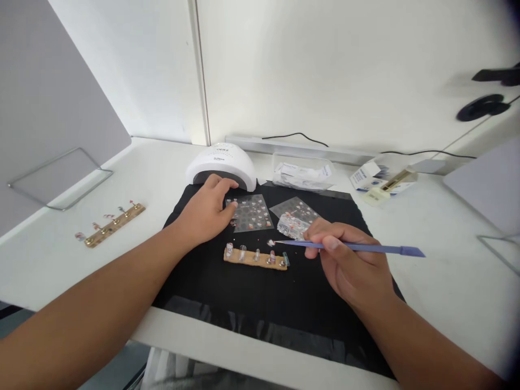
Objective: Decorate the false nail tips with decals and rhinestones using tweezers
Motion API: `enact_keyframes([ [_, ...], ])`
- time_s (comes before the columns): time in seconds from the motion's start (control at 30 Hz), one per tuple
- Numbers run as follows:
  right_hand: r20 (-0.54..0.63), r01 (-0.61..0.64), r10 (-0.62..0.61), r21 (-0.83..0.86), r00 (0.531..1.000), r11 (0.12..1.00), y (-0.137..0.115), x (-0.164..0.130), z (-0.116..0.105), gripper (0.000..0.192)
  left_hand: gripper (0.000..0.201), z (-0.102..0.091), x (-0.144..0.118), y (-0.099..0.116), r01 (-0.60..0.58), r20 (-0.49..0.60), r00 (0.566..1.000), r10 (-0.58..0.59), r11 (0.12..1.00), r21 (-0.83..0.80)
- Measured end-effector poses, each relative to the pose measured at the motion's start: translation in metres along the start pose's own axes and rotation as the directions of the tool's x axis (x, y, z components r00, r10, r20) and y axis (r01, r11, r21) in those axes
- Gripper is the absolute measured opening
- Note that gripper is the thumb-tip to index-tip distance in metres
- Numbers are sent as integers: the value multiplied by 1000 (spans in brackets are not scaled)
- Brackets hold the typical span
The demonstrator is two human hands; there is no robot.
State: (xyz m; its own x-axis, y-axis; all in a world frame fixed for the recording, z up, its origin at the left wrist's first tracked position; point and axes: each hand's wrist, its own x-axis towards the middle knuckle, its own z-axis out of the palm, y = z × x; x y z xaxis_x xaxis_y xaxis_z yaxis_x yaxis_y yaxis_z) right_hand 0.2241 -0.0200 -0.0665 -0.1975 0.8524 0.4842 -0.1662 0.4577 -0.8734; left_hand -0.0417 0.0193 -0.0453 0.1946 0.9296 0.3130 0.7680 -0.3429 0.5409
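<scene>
2 bare hands work over a black mat spread on a white desk, seen from above by the person's own head camera. The right hand pinches a thin purple stick between thumb and fingers, gripping it near the middle, with its fine tip pointing left at a tiny gem that sits on or just at that tip; whether the gem is stuck to the tip or lying on the mat cannot be told. The gem is just above a wooden strip that lies flat on the mat and holds 5 small nail tips standing in a row. The left hand lies palm down, fingers loosely spread, its fingertips pressing the left edge of a clear sticker sheet, holding nothing. A second sheet and a small clear bag of gems lie just right of it, near the right hand's knuckles. Behind the mat sits a white nail lamp, touching the mat's far edge. A second strip with nails lies well apart on the desk to the left, and small boxes lie at the back right. The gem looks nearly weightless, hard and slippery, easily flicked away, so it seems best lifted by the stick's tip and not by fingers. The stick looks light and stiff, and a pen-like grip nearer the tip would likely steady it.
</scene>
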Motion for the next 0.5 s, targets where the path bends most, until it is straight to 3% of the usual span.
enact_keyframes([
  [0.2,-16,-31,31,-17,999,999,-3,-3,3,14,23,0,2,-6,-173,116,976,184,980,-100],
  [0.5,126,-182,181,-3,975,983,-31,17,4,11,17,-10,-4,8,-329,393,820,416,904,-272],
])
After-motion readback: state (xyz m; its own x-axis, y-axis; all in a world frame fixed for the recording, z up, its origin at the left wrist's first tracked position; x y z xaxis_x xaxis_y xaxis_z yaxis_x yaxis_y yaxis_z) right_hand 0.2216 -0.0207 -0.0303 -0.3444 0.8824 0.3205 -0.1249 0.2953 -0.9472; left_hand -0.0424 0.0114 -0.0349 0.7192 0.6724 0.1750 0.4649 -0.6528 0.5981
